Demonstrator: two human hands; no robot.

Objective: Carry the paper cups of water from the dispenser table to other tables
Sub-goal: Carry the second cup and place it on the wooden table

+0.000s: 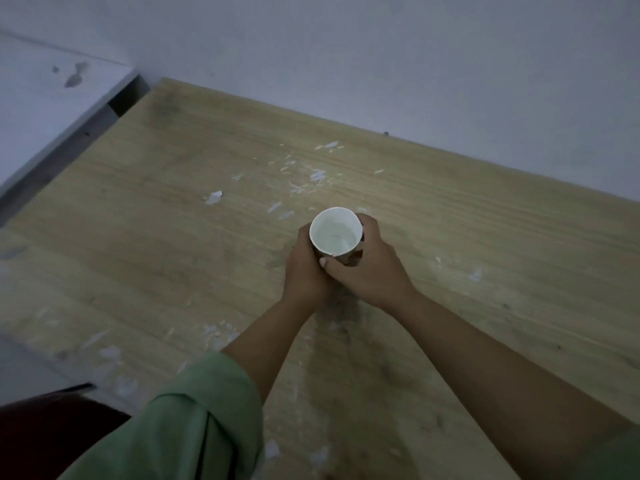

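Note:
A white paper cup (335, 232) with water in it is upright over the middle of a light wooden table (173, 220). Both hands wrap its lower wall. My left hand (304, 271) holds the cup from the left side, and my right hand (370, 268) from the right, its thumb across the front of the cup. The cup's base is hidden by the fingers, so I cannot tell whether it rests on the table.
White paint flecks are scattered over the tabletop. A pale wall (415, 64) runs along the table's far edge. A white-topped table (45, 109) adjoins at the left, with a dark gap between. A dark reddish object (41, 431) sits at the bottom left.

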